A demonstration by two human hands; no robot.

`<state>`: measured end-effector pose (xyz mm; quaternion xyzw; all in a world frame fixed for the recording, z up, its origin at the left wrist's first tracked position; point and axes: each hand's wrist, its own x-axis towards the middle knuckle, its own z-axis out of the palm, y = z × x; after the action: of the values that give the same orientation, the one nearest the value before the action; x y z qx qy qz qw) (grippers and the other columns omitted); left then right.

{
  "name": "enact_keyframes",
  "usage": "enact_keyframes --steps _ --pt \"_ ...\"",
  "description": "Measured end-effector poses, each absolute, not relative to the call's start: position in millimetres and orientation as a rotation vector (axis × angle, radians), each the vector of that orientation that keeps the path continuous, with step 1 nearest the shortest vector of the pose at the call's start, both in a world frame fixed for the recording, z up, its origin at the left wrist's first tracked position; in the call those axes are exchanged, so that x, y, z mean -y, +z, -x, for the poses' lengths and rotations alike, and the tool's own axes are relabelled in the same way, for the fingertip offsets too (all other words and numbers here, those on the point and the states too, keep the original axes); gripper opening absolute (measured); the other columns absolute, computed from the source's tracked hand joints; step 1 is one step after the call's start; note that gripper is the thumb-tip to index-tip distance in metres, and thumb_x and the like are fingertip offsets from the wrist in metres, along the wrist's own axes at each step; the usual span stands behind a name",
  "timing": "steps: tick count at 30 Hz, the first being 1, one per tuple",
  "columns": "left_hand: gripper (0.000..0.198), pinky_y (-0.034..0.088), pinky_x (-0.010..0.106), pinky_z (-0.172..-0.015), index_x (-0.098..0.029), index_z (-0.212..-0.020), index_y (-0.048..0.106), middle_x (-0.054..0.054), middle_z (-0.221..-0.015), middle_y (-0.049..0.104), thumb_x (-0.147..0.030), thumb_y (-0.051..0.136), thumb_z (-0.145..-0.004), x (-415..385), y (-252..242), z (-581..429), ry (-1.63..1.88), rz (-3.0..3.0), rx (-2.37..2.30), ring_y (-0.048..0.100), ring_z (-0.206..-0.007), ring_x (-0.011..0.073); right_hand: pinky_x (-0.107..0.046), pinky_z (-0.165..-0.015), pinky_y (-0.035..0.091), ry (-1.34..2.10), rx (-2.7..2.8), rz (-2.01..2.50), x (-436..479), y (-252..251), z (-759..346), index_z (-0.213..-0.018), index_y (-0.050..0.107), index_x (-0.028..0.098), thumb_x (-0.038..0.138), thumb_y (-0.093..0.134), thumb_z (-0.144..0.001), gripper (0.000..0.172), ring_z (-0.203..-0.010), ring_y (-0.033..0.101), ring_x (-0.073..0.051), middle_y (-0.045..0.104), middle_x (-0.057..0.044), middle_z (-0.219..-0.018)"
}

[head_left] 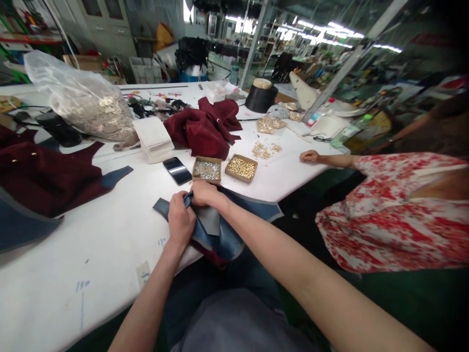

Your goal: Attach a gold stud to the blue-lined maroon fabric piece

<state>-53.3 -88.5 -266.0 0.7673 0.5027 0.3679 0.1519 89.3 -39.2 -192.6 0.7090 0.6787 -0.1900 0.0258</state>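
Note:
My left hand [181, 218] is closed on a folded edge of a blue-backed fabric piece [230, 239]. Close beside it, my right hand [205, 193] grips the same piece, its fingers mostly hidden. The piece hangs over the table's front edge, and some dark red shows at its underside. Just beyond my hands stand a small cardboard box of silver metal bits [207, 169] and a second box of gold-coloured studs [242, 168]. A black phone [177, 170] lies left of the boxes.
Dark red fabric pieces [201, 129] lie behind the boxes, with more red fabric [47, 181] at left. A stack of white cards [153, 139], a clear bag of metal parts [91, 107] and loose gold studs [262, 150] are on the white table [110, 254]. A person's hand [309, 156] rests at the right edge.

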Motion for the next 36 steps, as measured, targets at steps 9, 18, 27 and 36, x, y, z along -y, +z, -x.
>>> enact_keyframes --steps 9,18,27,36 --pt "0.039 0.064 0.058 -0.085 -0.007 -0.134 0.064 0.025 -0.119 0.07 -0.021 0.063 -0.098 68 -233 64 0.421 -2.399 -1.644 0.075 -0.101 0.0477 -0.036 -0.094 0.066 -0.588 -2.19 -2.137 40 -197 -98 -0.12 0.084 0.014 0.022 0.078 -0.089 0.032 -0.116 0.082 -0.033 0.085 -0.019 -0.127" --pt "0.021 0.061 0.042 -0.083 -0.014 -0.11 0.075 0.023 -0.112 0.077 -0.016 0.07 -0.09 37 -226 71 0.124 -2.457 -1.599 0.079 -0.101 0.04 -0.033 -0.093 0.062 -0.49 -2.313 -2.174 68 -195 -105 -0.112 0.081 0.024 0.027 0.074 -0.096 0.018 -0.122 0.08 -0.031 0.085 -0.009 -0.124" --pt "0.017 0.052 0.043 -0.076 -0.017 -0.114 0.068 0.018 -0.105 0.081 -0.013 0.057 -0.102 67 -217 70 0.199 -2.528 -1.671 0.08 -0.096 0.0411 -0.043 -0.087 0.064 -0.086 -2.149 -2.362 85 -179 -59 -0.152 0.058 0.0 0.003 0.038 -0.11 0.047 -0.106 0.085 -0.036 0.081 -0.03 -0.114" --pt "0.018 0.045 0.043 -0.074 -0.018 -0.117 0.064 0.014 -0.111 0.077 -0.011 0.051 -0.107 98 -219 78 0.341 -2.62 -1.717 0.075 -0.093 0.0356 -0.051 -0.105 0.048 0.265 -2.662 -1.88 93 -175 -81 -0.136 0.074 0.011 0.013 0.034 -0.115 0.045 -0.11 0.073 -0.035 0.081 -0.023 -0.116"
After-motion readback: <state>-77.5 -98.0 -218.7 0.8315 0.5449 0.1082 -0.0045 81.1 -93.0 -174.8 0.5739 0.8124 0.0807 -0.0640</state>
